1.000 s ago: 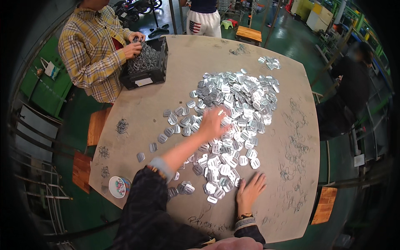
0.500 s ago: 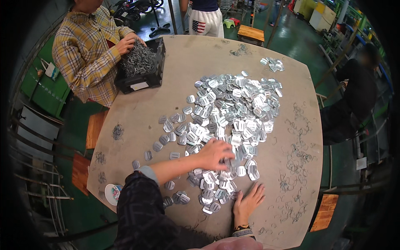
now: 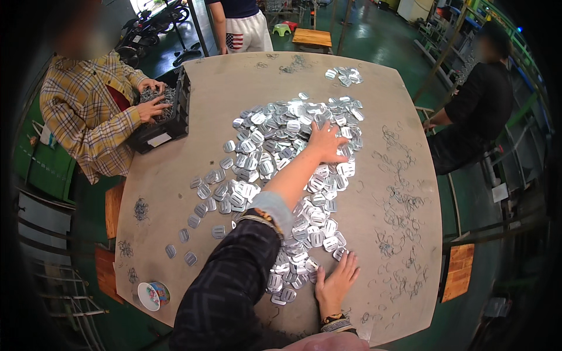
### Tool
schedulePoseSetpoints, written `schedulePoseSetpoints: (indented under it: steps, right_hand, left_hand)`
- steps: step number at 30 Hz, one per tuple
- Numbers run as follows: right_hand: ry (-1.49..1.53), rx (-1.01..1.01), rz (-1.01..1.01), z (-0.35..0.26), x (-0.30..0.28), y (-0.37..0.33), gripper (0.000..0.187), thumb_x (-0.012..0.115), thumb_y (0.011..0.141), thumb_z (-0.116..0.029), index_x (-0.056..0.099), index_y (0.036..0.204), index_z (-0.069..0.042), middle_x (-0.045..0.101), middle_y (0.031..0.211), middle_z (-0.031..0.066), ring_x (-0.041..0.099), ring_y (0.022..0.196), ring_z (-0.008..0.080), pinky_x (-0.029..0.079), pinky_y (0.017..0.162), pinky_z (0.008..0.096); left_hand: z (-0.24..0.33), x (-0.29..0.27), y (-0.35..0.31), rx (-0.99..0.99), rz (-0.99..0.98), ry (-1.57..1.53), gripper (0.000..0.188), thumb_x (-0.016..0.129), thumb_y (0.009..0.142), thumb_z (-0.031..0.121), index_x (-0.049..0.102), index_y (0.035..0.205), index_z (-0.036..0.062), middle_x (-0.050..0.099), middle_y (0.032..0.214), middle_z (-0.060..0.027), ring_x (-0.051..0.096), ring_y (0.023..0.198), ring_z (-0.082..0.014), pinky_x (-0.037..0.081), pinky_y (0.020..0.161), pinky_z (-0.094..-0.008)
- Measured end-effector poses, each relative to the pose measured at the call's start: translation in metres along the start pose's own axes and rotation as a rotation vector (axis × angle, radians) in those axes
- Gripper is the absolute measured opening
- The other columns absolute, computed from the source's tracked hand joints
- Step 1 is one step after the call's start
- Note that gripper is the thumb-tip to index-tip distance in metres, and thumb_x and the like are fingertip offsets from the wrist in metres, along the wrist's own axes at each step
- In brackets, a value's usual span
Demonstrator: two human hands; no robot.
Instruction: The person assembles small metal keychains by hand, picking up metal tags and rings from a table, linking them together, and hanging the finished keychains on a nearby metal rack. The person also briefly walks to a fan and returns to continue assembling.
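left hand [image 3: 324, 143]: spread wide over buckles [image 3: 316, 238], gripping none visibly | right hand [image 3: 335, 283]: open, flat, seemingly empty | better: light touch, fingers low

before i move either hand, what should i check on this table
1. Left hand off the buckles: not ok, spread over the pile.
2. Anything under the left palm: cannot tell, hidden.
3. Right hand on the table: ok, beside the pile's near end.
4. Buckles in one heap: not ok, a few lie apart at left.
5. Cup clear of your sleeve: ok, but near the edge.
6. Co-worker's hands off the pile: ok, at the bin.
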State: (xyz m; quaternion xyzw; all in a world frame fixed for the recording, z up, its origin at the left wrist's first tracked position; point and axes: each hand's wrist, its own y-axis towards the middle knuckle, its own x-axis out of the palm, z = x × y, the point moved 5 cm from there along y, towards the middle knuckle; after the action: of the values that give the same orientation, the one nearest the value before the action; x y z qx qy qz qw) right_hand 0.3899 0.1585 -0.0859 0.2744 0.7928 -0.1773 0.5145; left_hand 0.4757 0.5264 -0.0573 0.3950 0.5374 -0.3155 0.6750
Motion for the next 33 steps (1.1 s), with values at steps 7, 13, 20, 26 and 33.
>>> schedulePoseSetpoints:
  steps: [7, 13, 20, 26, 33]
  right_hand:
    - [0.031, 0.020, -0.005, 0.001, 0.003, 0.000, 0.079, 0.059, 0.083, -0.042, 0.030, 0.140, 0.005, 0.024, 0.148, 0.0259, 0.015, 0.141, 0.0392, 0.007, 0.113, 0.0553]
    - [0.052, 0.030, 0.002, 0.001, 0.004, 0.000, 0.080, 0.059, 0.083, -0.042, 0.030, 0.139, 0.005, 0.024, 0.148, 0.0262, 0.015, 0.141, 0.0393, 0.006, 0.113, 0.0552]
    - [0.035, 0.016, -0.003, -0.002, -0.001, 0.001, 0.081, 0.059, 0.083, -0.042, 0.028, 0.140, 0.006, 0.025, 0.148, 0.0256, 0.016, 0.140, 0.0385, 0.006, 0.113, 0.0539]
    - [0.010, 0.032, -0.011, -0.002, -0.003, 0.000, 0.081, 0.059, 0.082, -0.042, 0.028, 0.141, 0.004, 0.026, 0.148, 0.0246, 0.017, 0.140, 0.0380, 0.006, 0.113, 0.0534]
    - [0.022, 0.013, 0.014, -0.003, 0.002, 0.001, 0.081, 0.061, 0.080, -0.042, 0.030, 0.140, 0.003, 0.023, 0.149, 0.0264, 0.016, 0.141, 0.0395, 0.006, 0.112, 0.0558]
  left_hand:
    - [0.054, -0.031, -0.149, 0.214, -0.176, -0.036, 0.051, 0.060, 0.076, 0.058, 0.063, 0.114, 0.0232, 0.054, 0.116, -0.0088, 0.047, 0.108, -0.0312, 0.038, 0.090, -0.0576]
    - [0.025, -0.074, -0.152, 0.063, -0.255, -0.258, 0.063, 0.060, 0.078, 0.062, 0.059, 0.123, 0.0184, 0.051, 0.128, -0.0148, 0.050, 0.115, -0.0361, 0.044, 0.089, -0.0512]
    - [-0.133, -0.035, -0.030, -0.551, -0.011, -0.022, 0.080, 0.055, 0.073, 0.074, 0.050, 0.136, 0.0245, 0.036, 0.146, -0.0126, 0.030, 0.135, -0.0383, 0.023, 0.103, -0.0654]
    - [-0.089, -0.020, -0.058, -0.199, -0.063, 0.000, 0.063, 0.058, 0.073, 0.068, 0.062, 0.122, 0.0278, 0.047, 0.133, -0.0122, 0.042, 0.121, -0.0381, 0.032, 0.097, -0.0582]
    - [-0.018, -0.051, -0.164, 0.168, -0.175, 0.101, 0.054, 0.058, 0.074, 0.067, 0.065, 0.114, 0.0312, 0.054, 0.121, -0.0103, 0.045, 0.116, -0.0375, 0.042, 0.086, -0.0513]
